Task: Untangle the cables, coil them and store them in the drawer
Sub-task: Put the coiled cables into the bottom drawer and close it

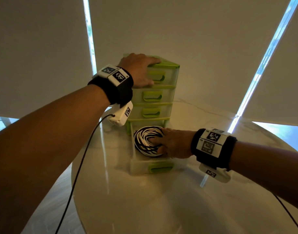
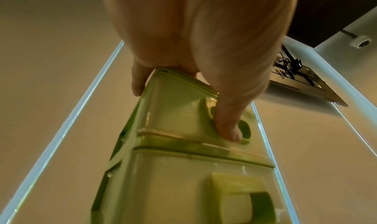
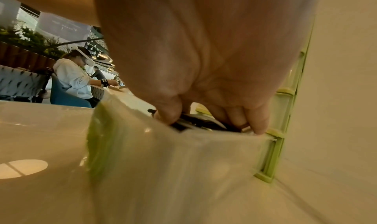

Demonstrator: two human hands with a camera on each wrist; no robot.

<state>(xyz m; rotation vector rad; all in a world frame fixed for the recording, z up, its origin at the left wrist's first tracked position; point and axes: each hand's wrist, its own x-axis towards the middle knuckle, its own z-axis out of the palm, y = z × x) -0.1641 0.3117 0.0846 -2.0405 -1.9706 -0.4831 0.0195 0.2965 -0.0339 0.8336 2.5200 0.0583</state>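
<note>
The right hand (image 1: pixel 172 144), low and right of centre in the head view, reaches into the pulled-out bottom drawer (image 1: pixel 152 168) with its fingers bent down onto the coil of black and white cables (image 1: pixel 147 141) that lies inside; whether it pinches the coil or only presses it cannot be told. At upper centre the left hand (image 1: pixel 139 70) clamps the top of the green drawer tower (image 1: pixel 161 92), fingers over the lid and thumb down the front. The step in hand looks like the last one, seating the coil; the next move likely calls for letting go, drawing the fingers clear and pushing the drawer closed while the tower stays braced. The left wrist view shows what the head view hides: the thumb (image 2: pixel 228 122) lies across the top drawer's handle. The right wrist view shows fingertips (image 3: pixel 259 122) dipping below the drawer's clear wall (image 3: pixel 183 155) onto the cables, and a seated person (image 3: pixel 73 79) at left beyond the pale table (image 3: pixel 30 122).
</note>
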